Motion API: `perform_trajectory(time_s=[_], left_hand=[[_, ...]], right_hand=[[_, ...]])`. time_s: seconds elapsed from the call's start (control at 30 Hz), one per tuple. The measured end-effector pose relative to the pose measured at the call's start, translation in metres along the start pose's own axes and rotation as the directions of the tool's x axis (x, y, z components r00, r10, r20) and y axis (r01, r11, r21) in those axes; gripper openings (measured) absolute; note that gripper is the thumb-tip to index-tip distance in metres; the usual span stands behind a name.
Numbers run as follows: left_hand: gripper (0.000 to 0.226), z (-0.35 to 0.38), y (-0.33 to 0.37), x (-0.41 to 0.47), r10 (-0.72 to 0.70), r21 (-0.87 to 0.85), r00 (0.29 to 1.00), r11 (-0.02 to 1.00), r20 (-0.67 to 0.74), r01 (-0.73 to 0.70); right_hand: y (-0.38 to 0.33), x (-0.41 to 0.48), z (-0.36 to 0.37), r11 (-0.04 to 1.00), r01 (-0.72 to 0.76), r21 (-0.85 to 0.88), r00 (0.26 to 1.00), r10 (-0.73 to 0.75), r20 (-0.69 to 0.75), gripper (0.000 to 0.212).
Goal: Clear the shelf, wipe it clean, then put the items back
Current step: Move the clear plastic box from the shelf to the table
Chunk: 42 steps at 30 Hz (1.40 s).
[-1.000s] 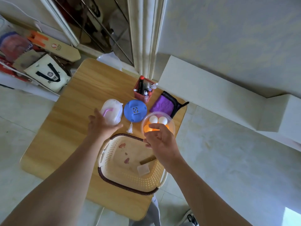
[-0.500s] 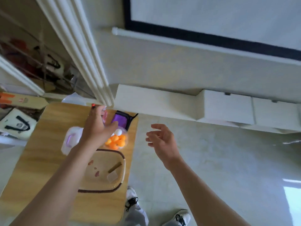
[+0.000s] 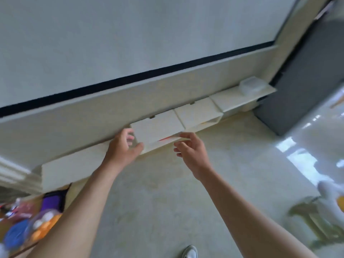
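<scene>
**Desk:** Cream-white shelf [image 3: 156, 127], low along the wall, centre frame. Where are our hands?

**Field:** We are reaching for its boxed middle section. Our left hand [image 3: 122, 148] hovers at the box's left corner, fingers spread and carrying nothing. Our right hand [image 3: 191, 149] is loosely curled just beside the box's front edge and also holds nothing. Motion blur hides the fingertips, so we cannot tell whether either one touches the shelf.

**Desk:** How far along do we call it?

**Field:** Clearing is partly done, by our reading. A red-and-orange sliver [image 3: 165, 139] shows in the gap under the box, and a clear lidded tub [image 3: 250, 86] sits at the shelf's far right end. Both are left to lift off.

**Desk:** And further out?

**Field:** Lower left, well apart from the shelf and blurred, are a jar of orange and white balls [image 3: 42, 228], a blue lid [image 3: 15, 237] and a purple pouch [image 3: 52, 202]. We judge these already removed. Wiping and the return both lie ahead, and we see no cloth in hand. One shoe [image 3: 189, 252] stands on the pale floor [image 3: 158, 202] at the bottom edge.
</scene>
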<state>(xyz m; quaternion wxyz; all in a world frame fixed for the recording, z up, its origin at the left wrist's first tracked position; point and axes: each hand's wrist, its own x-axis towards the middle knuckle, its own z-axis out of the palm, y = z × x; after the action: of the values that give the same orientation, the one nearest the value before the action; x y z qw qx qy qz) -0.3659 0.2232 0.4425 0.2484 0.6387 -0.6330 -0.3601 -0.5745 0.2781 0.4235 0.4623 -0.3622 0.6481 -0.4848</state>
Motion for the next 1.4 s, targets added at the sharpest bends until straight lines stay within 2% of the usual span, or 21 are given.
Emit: perform_trajectory(time_s=[0.17, 0.33, 0.63, 0.8, 1.13, 1.33, 1.4], left_hand=[[0.068, 0.085, 0.091, 0.005, 0.113, 0.029, 0.984, 0.993, 0.141, -0.118], [0.043, 0.149, 0.149, 0.017, 0.21, 0.083, 0.951, 0.969, 0.226, -0.233], [0.045, 0.223, 0.218, 0.073, 0.304, 0.033, 0.901, 0.943, 0.31, -0.33], [0.045, 0.255, 0.239, 0.143, 0.273, -0.03, 0.906, 0.96, 0.323, -0.278], [0.052, 0.325, 0.282, 0.266, 0.066, -0.171, 0.918, 0.985, 0.391, 0.002], [0.033, 0.385, 0.323, 0.323, 0.002, -0.202, 0.906, 0.975, 0.423, 0.092], [0.041, 0.412, 0.334, 0.345, -0.033, -0.216, 0.905, 0.967, 0.424, 0.137]], right_hand=[[-0.002, 0.008, -0.114, 1.0, -0.003, 0.009, 0.981, 0.005, -0.193, 0.029], [0.008, 0.017, -0.188, 0.999, -0.034, 0.035, 0.941, 0.044, -0.335, 0.028], [0.003, 0.077, -0.265, 0.996, -0.087, 0.021, 0.886, 0.087, -0.456, 0.029], [-0.007, 0.146, -0.291, 0.993, -0.119, 0.026, 0.863, 0.116, -0.492, 0.03], [-0.015, 0.277, -0.343, 0.959, -0.215, 0.183, 0.809, 0.28, -0.517, 0.016], [-0.005, 0.358, -0.39, 0.944, -0.256, 0.209, 0.802, 0.327, -0.499, 0.014], [0.003, 0.392, -0.413, 0.94, -0.27, 0.207, 0.808, 0.338, -0.482, 0.015]])
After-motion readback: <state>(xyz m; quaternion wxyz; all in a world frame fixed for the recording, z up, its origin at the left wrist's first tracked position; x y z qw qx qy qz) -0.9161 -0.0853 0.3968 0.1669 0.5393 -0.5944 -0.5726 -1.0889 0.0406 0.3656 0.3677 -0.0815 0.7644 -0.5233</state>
